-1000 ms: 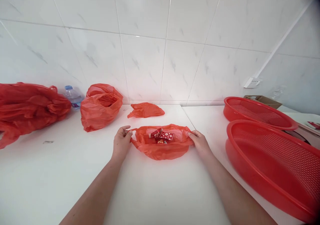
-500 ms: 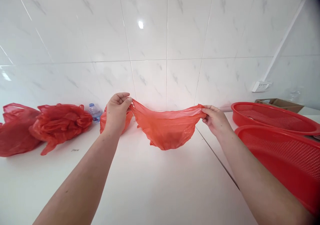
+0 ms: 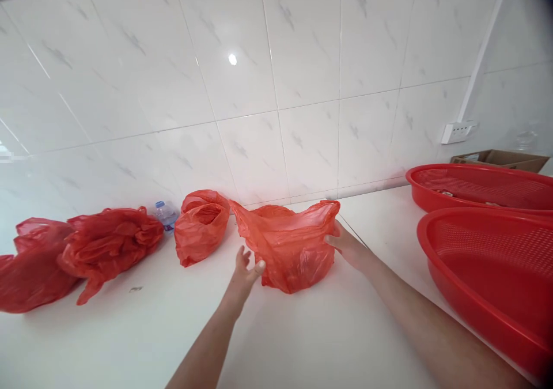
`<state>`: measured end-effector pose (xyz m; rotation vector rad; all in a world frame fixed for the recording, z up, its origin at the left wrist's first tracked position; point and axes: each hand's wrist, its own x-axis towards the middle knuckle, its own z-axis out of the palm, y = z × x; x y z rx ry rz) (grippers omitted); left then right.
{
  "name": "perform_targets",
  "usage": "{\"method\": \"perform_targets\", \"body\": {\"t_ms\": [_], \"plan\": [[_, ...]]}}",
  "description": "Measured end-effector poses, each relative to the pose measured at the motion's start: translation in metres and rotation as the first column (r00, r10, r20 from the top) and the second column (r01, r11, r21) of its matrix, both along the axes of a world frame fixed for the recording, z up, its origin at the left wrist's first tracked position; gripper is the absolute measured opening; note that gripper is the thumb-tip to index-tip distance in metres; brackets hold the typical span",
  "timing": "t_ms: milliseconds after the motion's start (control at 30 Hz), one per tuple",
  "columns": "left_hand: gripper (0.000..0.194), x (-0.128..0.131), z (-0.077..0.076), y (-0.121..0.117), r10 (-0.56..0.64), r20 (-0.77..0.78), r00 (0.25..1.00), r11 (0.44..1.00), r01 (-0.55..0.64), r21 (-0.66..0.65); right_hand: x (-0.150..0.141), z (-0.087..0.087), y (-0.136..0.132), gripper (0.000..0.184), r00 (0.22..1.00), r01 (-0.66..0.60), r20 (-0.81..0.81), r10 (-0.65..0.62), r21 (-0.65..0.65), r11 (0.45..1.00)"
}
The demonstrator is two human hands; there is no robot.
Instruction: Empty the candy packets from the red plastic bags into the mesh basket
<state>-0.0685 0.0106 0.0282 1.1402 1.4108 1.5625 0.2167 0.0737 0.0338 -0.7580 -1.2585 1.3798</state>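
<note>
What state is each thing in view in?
Middle thin red plastic bag: mouth open upward.
Left hand: open, beside it.
Right hand: against its side, grip unclear.
Blue-capped clear plastic bottle: upright, closed.
Red plastic bag beside it: mouth open.
Far-left red plastic bags: crumpled.
Near perforated red plastic basket: upright.
Far basket: upright, small items inside.
Brown cardboard box: open.

A translucent, crumpled red plastic bag [image 3: 289, 256] sits upright on the white tabletop [image 3: 298, 343], its top edge dipping between two flared corners, lower part bulging.
</note>
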Motion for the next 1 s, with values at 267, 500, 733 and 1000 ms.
{"method": "perform_targets", "body": {"t_ms": [267,500,733,1000], "plan": [[0.043,0.043,0.011,0.042,-0.288,0.41,0.866,0.955,0.29,0.059,-0.038,0.021,0.029,0.026,0.936,-0.228,-0.287,0.206,-0.047,0.972],[0.038,0.035,-0.031,0.068,-0.229,0.625,0.747,0.949,0.314,-0.027,-0.042,-0.016,0.061,0.015,0.851,-0.182,-0.524,0.034,-0.234,0.955],[0.041,0.036,-0.039,0.067,-0.336,0.632,0.699,0.915,0.4,0.043,-0.068,-0.025,0.051,0.034,0.934,-0.305,-0.253,0.254,-0.189,0.934],[0.027,0.036,-0.037,0.062,-0.412,0.566,0.714,0.882,0.469,0.051,-0.086,-0.017,0.023,0.042,0.934,-0.348,0.028,0.356,-0.16,0.924]]}}
